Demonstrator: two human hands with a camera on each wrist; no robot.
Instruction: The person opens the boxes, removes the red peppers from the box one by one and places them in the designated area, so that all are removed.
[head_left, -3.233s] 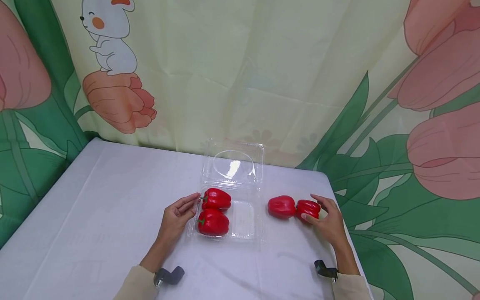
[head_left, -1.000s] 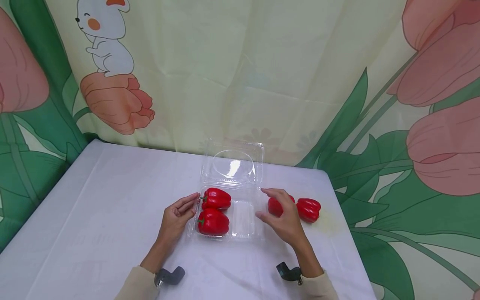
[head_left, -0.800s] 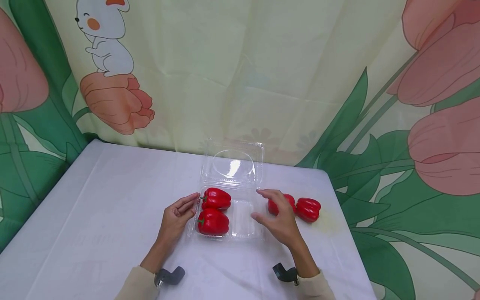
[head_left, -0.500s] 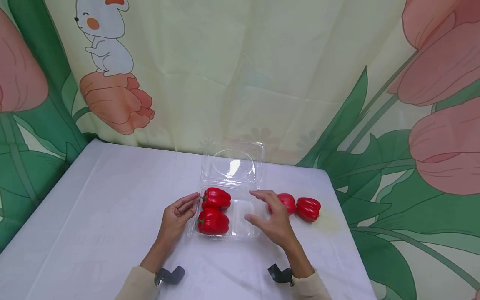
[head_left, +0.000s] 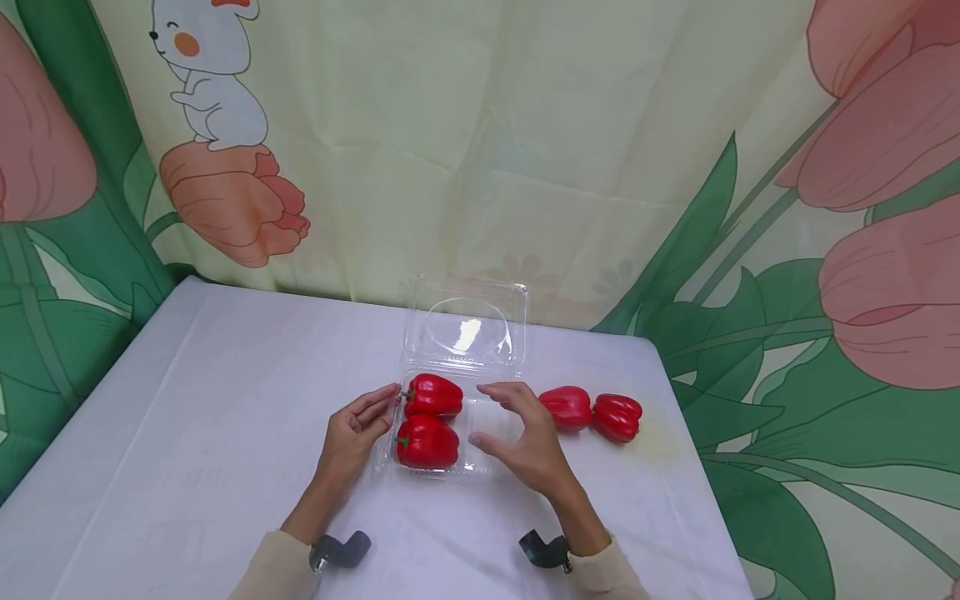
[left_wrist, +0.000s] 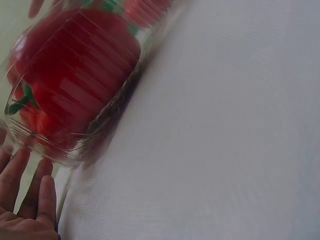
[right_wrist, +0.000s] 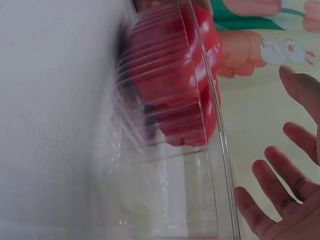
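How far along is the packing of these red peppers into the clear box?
About halfway, it seems. Two peppers lie in the left half of the open clear box. In hand: the left hand rests at the box's left edge and the right hand hovers open over its bare half. Left: two loose peppers on the table, and the lid stands open.

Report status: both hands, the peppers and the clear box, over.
Left hand open against clear box edge. Right hand open, empty, over the box. Two peppers inside, two more on the table. Nothing in the way.
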